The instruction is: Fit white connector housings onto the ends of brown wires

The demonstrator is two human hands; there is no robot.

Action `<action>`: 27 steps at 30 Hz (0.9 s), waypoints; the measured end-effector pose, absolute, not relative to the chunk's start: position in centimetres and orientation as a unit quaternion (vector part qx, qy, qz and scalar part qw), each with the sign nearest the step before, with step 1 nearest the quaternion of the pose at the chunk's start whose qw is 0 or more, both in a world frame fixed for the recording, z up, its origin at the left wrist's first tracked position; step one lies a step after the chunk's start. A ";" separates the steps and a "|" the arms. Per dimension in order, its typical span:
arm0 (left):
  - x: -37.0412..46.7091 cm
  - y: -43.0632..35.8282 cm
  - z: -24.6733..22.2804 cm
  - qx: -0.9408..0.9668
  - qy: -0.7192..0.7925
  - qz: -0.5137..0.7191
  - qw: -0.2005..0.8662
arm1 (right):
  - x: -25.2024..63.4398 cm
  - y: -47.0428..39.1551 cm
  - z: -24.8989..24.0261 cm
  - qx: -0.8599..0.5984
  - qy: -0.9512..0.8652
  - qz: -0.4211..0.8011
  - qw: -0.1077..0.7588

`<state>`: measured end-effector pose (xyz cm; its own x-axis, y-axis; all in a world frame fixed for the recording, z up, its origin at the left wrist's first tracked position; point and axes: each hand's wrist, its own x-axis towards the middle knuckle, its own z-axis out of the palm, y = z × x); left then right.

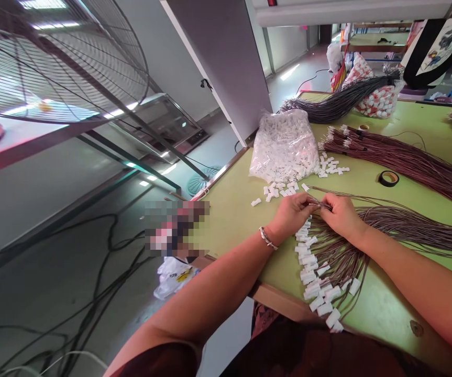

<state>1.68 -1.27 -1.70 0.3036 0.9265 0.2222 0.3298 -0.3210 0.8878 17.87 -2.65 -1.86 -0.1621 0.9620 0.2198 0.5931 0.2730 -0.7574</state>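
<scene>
My left hand [294,212] and my right hand [339,213] meet over the green table, fingertips pinched on the ends of thin brown wires [323,206]. Whether a connector is between the fingertips is too small to tell. Just below the hands lies a fanned bundle of brown wires [343,251], many ends fitted with white plastic connectors [308,260]. The bundle runs off to the right under my right forearm. Loose white connectors [275,191] are scattered beyond my left hand, in front of a clear plastic bag [284,141] full of them.
Dark red-brown wire bundles [406,162] lie at the back right, near a roll of black tape [388,178]. Behind are black wires [339,99] and a bag of orange-and-white parts [377,100]. A large fan [64,63] stands left, beyond the table edge.
</scene>
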 end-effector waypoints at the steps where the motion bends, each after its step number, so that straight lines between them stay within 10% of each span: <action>1: 1.6 -1.2 -1.7 0.704 0.440 0.391 0.397 | 17.9 -2.6 -1.8 -0.542 -0.712 0.270 0.355; 12: -0.2 -1.3 -1.2 0.710 0.384 0.326 0.492 | 18.7 -1.8 -1.9 -0.522 -0.566 0.462 0.440; 16: -1.1 -1.6 0.9 0.853 0.232 0.180 0.432 | 18.7 -1.3 -2.0 -0.511 -0.443 0.529 0.513; 27: 0.1 5.4 -1.6 0.888 0.410 0.187 0.094 | 18.0 -1.7 -1.7 -0.505 -0.458 0.524 0.510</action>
